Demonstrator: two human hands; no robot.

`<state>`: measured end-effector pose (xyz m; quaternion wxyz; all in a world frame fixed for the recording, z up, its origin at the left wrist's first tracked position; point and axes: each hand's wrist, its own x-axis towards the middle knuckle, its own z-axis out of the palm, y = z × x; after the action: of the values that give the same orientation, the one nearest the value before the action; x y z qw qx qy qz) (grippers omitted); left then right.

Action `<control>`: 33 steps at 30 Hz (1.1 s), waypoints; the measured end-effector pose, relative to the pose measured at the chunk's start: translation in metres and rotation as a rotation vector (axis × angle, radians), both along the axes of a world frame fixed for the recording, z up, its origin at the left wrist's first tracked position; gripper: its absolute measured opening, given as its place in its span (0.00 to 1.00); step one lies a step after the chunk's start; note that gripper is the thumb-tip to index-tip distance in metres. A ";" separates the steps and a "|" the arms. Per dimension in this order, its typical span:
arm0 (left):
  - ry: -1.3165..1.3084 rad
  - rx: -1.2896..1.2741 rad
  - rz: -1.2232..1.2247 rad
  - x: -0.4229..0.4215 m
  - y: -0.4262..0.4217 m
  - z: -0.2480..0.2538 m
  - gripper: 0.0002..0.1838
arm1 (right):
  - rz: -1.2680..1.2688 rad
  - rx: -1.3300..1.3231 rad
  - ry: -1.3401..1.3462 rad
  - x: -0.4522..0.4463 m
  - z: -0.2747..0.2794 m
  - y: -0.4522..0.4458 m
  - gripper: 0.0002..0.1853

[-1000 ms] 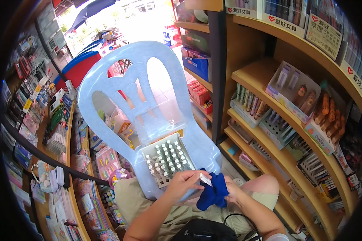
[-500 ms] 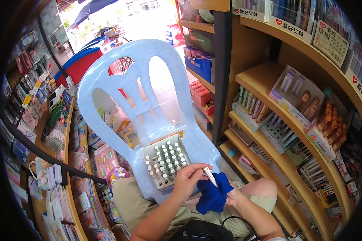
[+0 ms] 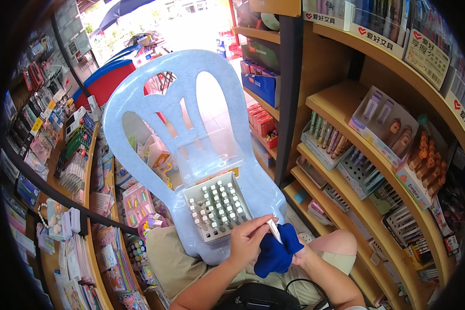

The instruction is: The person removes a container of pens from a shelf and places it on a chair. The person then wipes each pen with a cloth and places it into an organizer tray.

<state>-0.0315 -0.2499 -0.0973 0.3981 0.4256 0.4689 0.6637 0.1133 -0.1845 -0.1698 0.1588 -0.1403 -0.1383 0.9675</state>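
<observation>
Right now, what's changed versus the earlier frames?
White pen has swung steeper against the blue cloth, more of it showing; left hand shifted slightly right with it. Nothing visibly taken hold of or let go. Unchanged: right hand on the cloth, box of pens on the chair.

The chair [image 3: 191, 124] is pale blue with faint marbling; the cloth [image 3: 277, 252] is deep blue. White caps [image 3: 220, 213] dot a light grey box [image 3: 212, 235] in rows. Shelves [image 3: 341, 106] show honey-brown wood, the shorts [image 3: 173, 258] plain khaki.
</observation>
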 end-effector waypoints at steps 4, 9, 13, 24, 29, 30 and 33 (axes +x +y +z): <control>-0.031 -0.014 -0.031 -0.002 -0.001 0.008 0.09 | 0.007 0.059 0.043 0.004 0.000 -0.002 0.22; 0.007 -0.006 -0.062 -0.004 -0.005 0.018 0.08 | 0.021 0.017 0.072 0.006 -0.011 -0.001 0.21; -0.020 0.035 -0.082 -0.006 -0.007 0.020 0.08 | 0.034 -0.030 0.084 0.007 -0.024 -0.001 0.22; -0.042 0.015 -0.128 -0.009 -0.008 0.019 0.08 | 0.062 0.088 0.067 0.006 -0.032 0.001 0.23; -0.055 -0.004 -0.134 -0.009 -0.008 0.018 0.08 | 0.063 0.111 0.045 0.004 -0.021 0.001 0.23; -0.052 -0.004 -0.134 -0.009 -0.008 0.018 0.08 | 0.065 0.097 0.036 0.004 -0.019 0.001 0.23; -0.071 0.003 -0.147 -0.008 -0.007 0.017 0.08 | 0.072 0.081 0.032 0.004 -0.011 0.001 0.23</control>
<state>-0.0398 -0.2571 -0.0799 0.4617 0.4357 0.4209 0.6479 0.1178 -0.1835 -0.1812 0.1315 -0.1133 -0.1795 0.9683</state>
